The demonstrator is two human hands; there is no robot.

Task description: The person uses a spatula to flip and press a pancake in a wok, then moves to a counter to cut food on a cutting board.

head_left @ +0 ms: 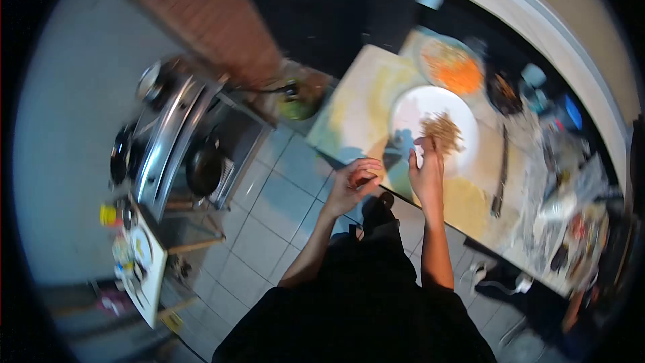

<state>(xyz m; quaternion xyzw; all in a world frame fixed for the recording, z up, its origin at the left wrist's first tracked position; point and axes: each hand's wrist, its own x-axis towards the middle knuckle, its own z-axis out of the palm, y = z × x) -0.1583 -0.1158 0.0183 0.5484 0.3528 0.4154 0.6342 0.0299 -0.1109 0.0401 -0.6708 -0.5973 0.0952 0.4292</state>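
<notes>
Two bare hands are at the near edge of one table (pixel 346 111). The right hand (pixel 428 169) reaches over the one large white plate (pixel 408 111), its fingers bent down onto one heap of thin brown strips (pixel 440 131); whether it pinches any, I cannot tell. The heap lies on the plate's side toward the right hand, with bare white around it. The left hand (pixel 349 187) is at the table's edge, apart from the plate, its fingers curled inward; whether it holds anything is unclear.

One bowl (pixel 418 60) of orange and pale shreds (pixel 457 74) stands just beyond the plate. One dark dish (pixel 504 93) is beside it, and one long dark tool (pixel 500 175) lies right of the plate. Clear plastic bags (pixel 564 181), too jumbled to count, crowd the right end. Open room lies on the table left of the plate. Both forearms extend forward from the body, the right one straighter, the left slanting inward.
</notes>
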